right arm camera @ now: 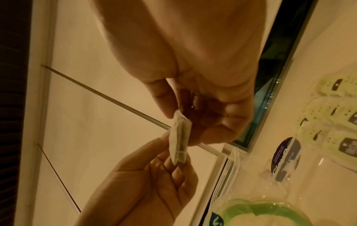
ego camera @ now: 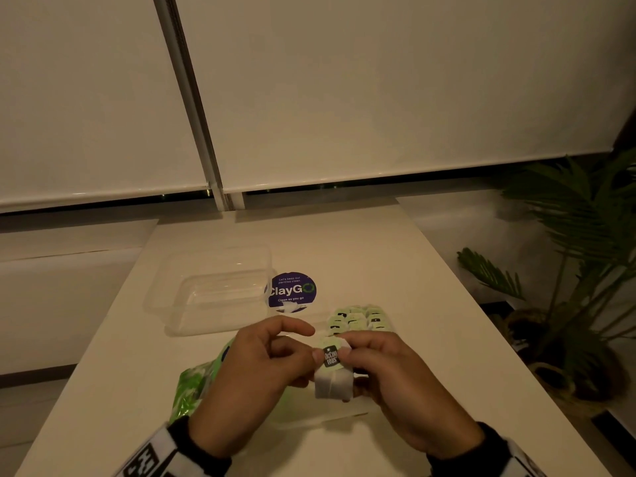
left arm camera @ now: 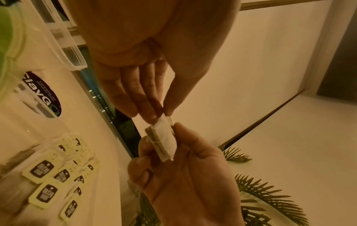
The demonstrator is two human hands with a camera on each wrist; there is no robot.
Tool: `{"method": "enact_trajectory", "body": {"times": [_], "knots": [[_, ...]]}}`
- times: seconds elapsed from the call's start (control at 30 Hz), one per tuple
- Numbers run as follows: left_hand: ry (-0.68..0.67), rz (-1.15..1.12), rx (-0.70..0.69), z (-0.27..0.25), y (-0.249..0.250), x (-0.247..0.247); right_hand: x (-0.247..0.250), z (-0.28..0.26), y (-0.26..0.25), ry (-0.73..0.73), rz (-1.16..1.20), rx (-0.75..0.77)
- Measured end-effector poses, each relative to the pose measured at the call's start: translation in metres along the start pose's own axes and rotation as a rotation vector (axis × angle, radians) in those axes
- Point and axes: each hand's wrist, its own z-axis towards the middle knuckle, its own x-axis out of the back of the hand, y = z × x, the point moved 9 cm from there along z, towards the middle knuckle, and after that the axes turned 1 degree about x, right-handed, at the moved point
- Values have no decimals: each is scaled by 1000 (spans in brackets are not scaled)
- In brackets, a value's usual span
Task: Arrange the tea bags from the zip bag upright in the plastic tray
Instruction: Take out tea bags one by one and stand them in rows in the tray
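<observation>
Both hands pinch one tea bag (ego camera: 333, 383) above the table: left hand (ego camera: 256, 368) and right hand (ego camera: 389, 370) at its tag end. Plastic tray (ego camera: 161, 306) lies ahead-left, nearer the left hand; bag's long axis hangs roughly vertical.

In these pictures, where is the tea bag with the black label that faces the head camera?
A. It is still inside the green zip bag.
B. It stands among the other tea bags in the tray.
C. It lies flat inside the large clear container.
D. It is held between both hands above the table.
D: the left hand and the right hand both pinch the tea bag in the air, in front of the tray of tea bags.
</observation>
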Motion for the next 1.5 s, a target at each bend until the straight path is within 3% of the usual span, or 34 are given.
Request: {"method": "enact_trajectory", "body": {"times": [0.13,0.27,0.57,0.67,0.8,0.93,1.07,1.27,1.5], "knots": [[-10,-33,-13,0,0,-2,-7,-4,-13,-105,-49,75],[-4,-7,-61,2,3,-1,3,-5,-28,-61,-182,185],[-20,111,-149,11,11,-18,13,9,-59,-150,-695,373],[-30,92,-121,18,6,-23,18,18,-66,-190,-832,348],[1,103,-111,21,-5,-12,40,36,-53,-224,-845,228],[45,108,-102,16,-18,9,63,55,-20,-265,-990,103],[33,109,-68,9,-32,14,53,70,14,-352,-1112,24],[-28,133,-47,4,-44,7,19,96,35,-375,-1287,26],[-54,128,-26,3,-50,4,12,111,35,-257,-1437,69]]}}
